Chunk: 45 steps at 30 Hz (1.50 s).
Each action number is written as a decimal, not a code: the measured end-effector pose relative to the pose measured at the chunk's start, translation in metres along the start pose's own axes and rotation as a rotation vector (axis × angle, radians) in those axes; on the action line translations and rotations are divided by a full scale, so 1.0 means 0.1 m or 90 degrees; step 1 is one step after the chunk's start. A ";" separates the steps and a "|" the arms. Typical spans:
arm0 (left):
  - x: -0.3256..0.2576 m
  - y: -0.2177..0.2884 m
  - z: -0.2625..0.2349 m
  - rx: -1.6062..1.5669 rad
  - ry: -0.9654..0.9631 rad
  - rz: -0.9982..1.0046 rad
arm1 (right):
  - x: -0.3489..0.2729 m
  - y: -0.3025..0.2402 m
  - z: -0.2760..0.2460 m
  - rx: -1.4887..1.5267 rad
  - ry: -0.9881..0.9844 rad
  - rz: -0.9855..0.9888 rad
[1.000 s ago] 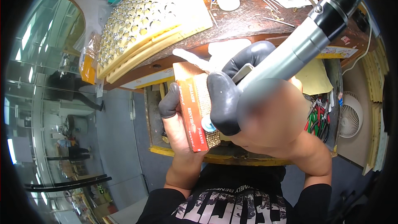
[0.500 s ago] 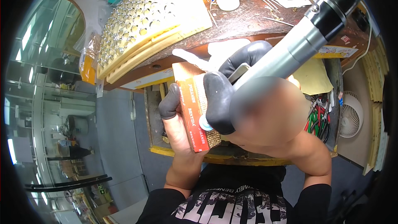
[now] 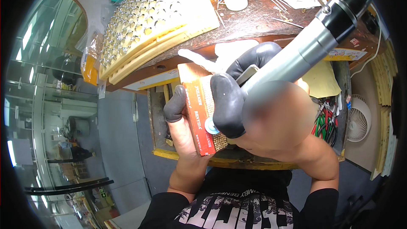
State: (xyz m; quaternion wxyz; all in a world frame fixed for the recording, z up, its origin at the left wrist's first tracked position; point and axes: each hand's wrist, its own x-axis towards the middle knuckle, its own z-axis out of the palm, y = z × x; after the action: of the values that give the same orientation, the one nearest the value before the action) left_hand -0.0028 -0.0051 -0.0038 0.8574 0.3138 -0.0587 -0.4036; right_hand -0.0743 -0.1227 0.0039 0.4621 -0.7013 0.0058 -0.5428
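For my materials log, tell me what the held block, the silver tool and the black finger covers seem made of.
Block: probably wood, its bare end brown and matt; the red band looks like smooth printed tape or paper.
Silver tool: likely satin metal, from its even sheen; the black end could be plastic.
Black finger covers: perhaps rubber, smooth, closely fitted.

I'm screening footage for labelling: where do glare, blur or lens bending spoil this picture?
Head view: glare bleaches the bare end of the cream board; head view: a round blurred patch hides part of the right hand, while the red-sided block looks fairly sharp; head view: the front edge of the wooden desk curves, and the corners go black.
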 end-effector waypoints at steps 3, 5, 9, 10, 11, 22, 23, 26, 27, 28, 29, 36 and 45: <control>0.00 -0.02 0.02 0.029 -0.017 0.002 | 0.01 0.02 0.01 -0.014 -0.005 -0.055; 0.00 -0.01 0.10 0.119 -0.017 0.011 | 0.00 0.00 0.01 -0.012 0.005 -0.014; -0.01 0.01 0.08 0.137 -0.016 -0.008 | -0.01 0.01 0.03 -0.012 -0.015 -0.013; 0.01 -0.02 0.12 0.133 -0.012 -0.003 | 0.00 0.01 0.01 -0.014 -0.004 -0.012; 0.02 -0.04 0.16 0.129 -0.009 0.001 | 0.01 0.01 -0.02 -0.015 0.008 -0.010; 0.00 -0.08 0.12 0.055 0.030 0.029 | -0.03 -0.10 -0.06 0.124 0.001 0.060; 0.02 -0.08 0.10 0.044 0.011 0.023 | -0.03 -0.14 -0.10 0.127 -0.046 0.074; 0.03 -0.06 0.04 0.009 -0.043 0.018 | -0.01 -0.11 -0.16 0.110 -0.135 0.026; 0.03 -0.05 0.04 -0.001 -0.043 0.025 | -0.03 -0.12 -0.17 0.092 -0.151 0.040; 0.02 -0.04 0.05 -0.062 -0.068 0.015 | -0.04 -0.14 -0.18 0.072 -0.167 0.055; 0.02 -0.04 0.05 -0.122 -0.092 0.006 | -0.07 -0.19 -0.19 0.065 -0.181 0.095; 0.04 -0.06 -0.24 -0.061 -0.120 -0.036 | -0.25 -0.19 -0.20 0.073 -0.164 0.060; 0.07 -0.06 -0.29 0.135 -0.123 -0.012 | -0.13 -0.24 -0.33 0.094 -0.361 0.029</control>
State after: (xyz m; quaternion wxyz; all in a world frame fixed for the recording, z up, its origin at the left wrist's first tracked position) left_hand 0.0082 0.0011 -0.0319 0.8062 0.3628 -0.1801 -0.4312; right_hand -0.1169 -0.1237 0.0086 0.5073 -0.7891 -0.1476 -0.3133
